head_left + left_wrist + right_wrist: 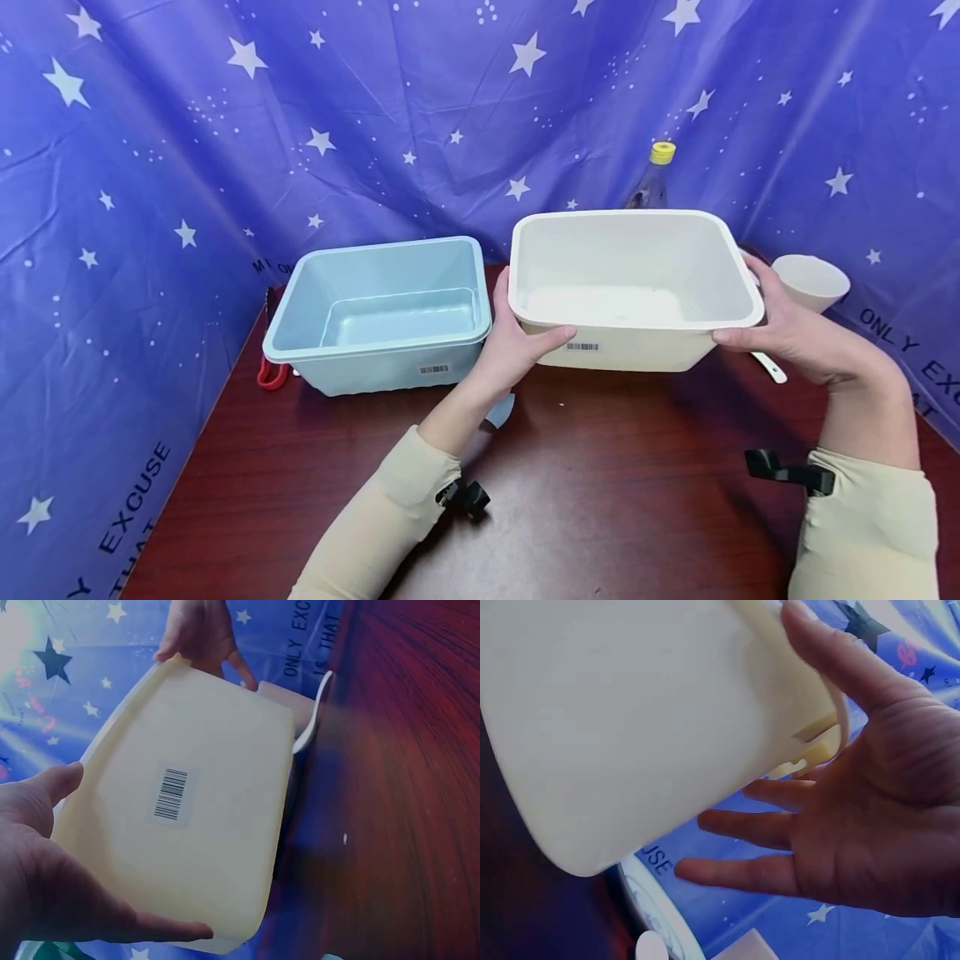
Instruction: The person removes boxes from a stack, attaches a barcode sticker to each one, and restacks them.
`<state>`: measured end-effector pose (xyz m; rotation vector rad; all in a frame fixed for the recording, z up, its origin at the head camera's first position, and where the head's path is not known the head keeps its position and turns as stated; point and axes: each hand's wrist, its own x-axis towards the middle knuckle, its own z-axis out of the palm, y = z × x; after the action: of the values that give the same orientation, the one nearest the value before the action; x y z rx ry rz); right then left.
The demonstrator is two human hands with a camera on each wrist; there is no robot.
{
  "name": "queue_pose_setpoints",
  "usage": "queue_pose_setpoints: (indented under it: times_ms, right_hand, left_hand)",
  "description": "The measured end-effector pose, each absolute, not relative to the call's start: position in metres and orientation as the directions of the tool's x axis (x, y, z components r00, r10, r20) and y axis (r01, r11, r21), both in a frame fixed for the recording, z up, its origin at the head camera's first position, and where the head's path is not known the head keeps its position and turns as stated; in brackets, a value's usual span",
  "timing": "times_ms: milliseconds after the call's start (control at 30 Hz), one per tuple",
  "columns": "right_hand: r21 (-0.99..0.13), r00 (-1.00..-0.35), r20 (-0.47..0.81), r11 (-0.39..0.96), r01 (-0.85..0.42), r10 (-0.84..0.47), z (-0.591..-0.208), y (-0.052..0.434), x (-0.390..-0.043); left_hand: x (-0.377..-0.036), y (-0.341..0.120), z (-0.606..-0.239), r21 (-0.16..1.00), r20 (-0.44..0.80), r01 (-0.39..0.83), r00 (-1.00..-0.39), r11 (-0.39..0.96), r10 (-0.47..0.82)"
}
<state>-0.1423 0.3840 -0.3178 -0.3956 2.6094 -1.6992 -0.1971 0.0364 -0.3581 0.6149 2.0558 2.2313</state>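
A cream-white rectangular plastic bin [637, 354] is held between both hands, its open top tipped toward the head camera and its inside bare. My left hand [517, 342] grips the left end, thumb on the front wall beside a barcode label [171, 793]. At the other end my right hand [791, 325] holds the rim, thumb in front; in the right wrist view its fingers reach round the end wall. The bin's base looks raised off the table. Just left of it stands a light blue bin [375, 375] with nothing inside, close to my left hand.
Behind the white bin rises a bottle with a yellow cap [662, 153]. To the right are a white bowl [813, 279] and a white utensil handle [770, 367]. A red loop handle [272, 375] shows beside the blue bin. A small pale-blue piece [501, 411] lies near my left wrist.
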Motion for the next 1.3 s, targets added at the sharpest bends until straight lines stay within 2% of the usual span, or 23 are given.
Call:
queue_pose_setpoints:
  times_ms: [100,233,333,433,700,933,1300]
  right_hand:
    - [-0.919,-0.968,0.166,0.325,-0.221,-0.189,-0.311,0.382,-0.139]
    - [-0.95,-0.951,0.243,0.154,-0.273,-0.192,-0.301,0.372,-0.135]
    - [-0.944,-0.926,0.317,0.025,-0.328,-0.203,-0.294,0.363,-0.133]
    - [-0.928,-0.907,0.371,-0.035,-0.372,-0.199,-0.287,0.355,-0.132]
    - [-0.859,-0.843,0.512,-0.099,-0.502,-0.168,-0.275,0.337,-0.127]
    - [-0.834,-0.833,0.552,-0.045,-0.55,-0.046,-0.261,0.317,-0.108]
    - [-0.767,-0.78,0.625,-0.163,-0.621,0.034,-0.255,0.294,-0.101]
  left_hand:
    - [-0.194,0.036,-0.354,0.961,0.272,0.244,-0.919,-0.13,0.286]
    - [-0.189,0.034,-0.348,0.942,0.314,0.263,-0.911,-0.21,0.267]
    - [-0.186,0.032,-0.343,0.924,0.337,0.266,-0.906,-0.275,0.255]
    - [-0.183,0.029,-0.338,0.914,0.344,0.265,-0.909,-0.308,0.237]
    - [-0.176,0.021,-0.322,0.874,0.401,0.293,-0.886,-0.387,0.235]
    - [-0.17,0.007,-0.306,0.839,0.484,0.374,-0.845,-0.394,0.228]
    - [-0.166,-0.013,-0.286,0.806,0.55,0.446,-0.807,-0.39,0.214]
